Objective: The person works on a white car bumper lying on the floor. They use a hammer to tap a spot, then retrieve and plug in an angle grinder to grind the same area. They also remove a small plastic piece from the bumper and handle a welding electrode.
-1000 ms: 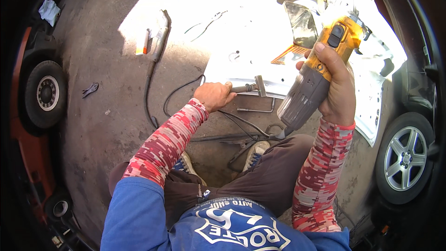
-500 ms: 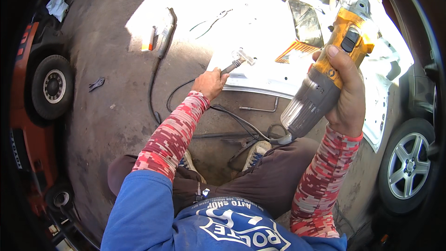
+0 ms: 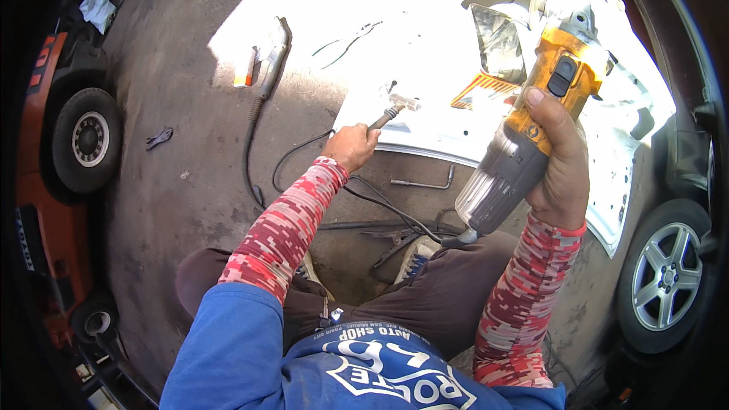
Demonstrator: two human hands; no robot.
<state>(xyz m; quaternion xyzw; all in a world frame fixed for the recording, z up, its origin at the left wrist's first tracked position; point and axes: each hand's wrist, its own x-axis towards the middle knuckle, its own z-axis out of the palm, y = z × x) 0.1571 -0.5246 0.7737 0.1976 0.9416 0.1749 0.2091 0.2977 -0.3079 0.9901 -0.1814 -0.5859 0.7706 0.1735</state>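
My right hand (image 3: 563, 175) is wrapped round the grey body of a yellow angle grinder (image 3: 507, 171), thumb lying below its black switch. The grinder is tilted, head up toward the far right, cord end down by my knee. My left hand (image 3: 351, 147) grips the handle of a small hammer (image 3: 386, 116). The hammer's metal head lies over the near edge of a white sheet-metal panel (image 3: 437, 133), washed out by sunlight; whether they touch I cannot tell. An L-shaped wrench (image 3: 421, 184) lies on the floor between my hands.
Black cables (image 3: 364, 224) run across the floor before my shoes. A welding electrode holder (image 3: 275, 57) and pliers (image 3: 345, 44) lie farther off. A welding mask-like piece (image 3: 497, 42) rests on the panel. A car wheel (image 3: 667, 277) stands right, an orange vehicle's wheel (image 3: 86, 140) left.
My left hand and the hammer have shifted slightly right and nearer me. The grinder in my right hand has moved a little left. Both grips remain.
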